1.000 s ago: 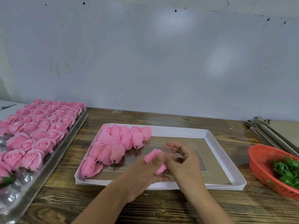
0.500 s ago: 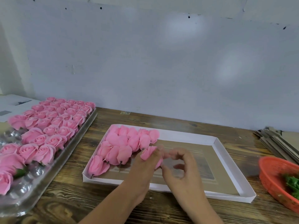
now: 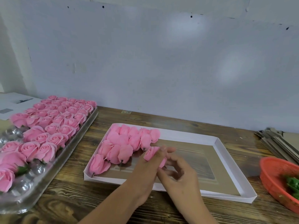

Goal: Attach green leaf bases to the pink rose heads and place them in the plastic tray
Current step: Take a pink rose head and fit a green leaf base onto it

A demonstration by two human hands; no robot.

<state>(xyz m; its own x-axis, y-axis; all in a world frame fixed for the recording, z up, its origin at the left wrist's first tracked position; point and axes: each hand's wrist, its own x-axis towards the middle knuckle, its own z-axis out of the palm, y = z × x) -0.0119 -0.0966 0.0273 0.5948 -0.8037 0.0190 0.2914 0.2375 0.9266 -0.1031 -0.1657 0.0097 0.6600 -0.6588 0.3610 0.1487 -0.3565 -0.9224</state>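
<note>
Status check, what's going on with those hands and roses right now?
Left hand grips a rose over the white box. Right hand at its base. Nothing blocking.

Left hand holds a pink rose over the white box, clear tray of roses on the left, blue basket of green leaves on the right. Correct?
Not quite: the head view shows the basket is orange-red, not blue. The rest stands: the left hand holds a pink rose over the white box, the clear tray of roses is on the left, and green leaves lie in the basket on the right.
</note>
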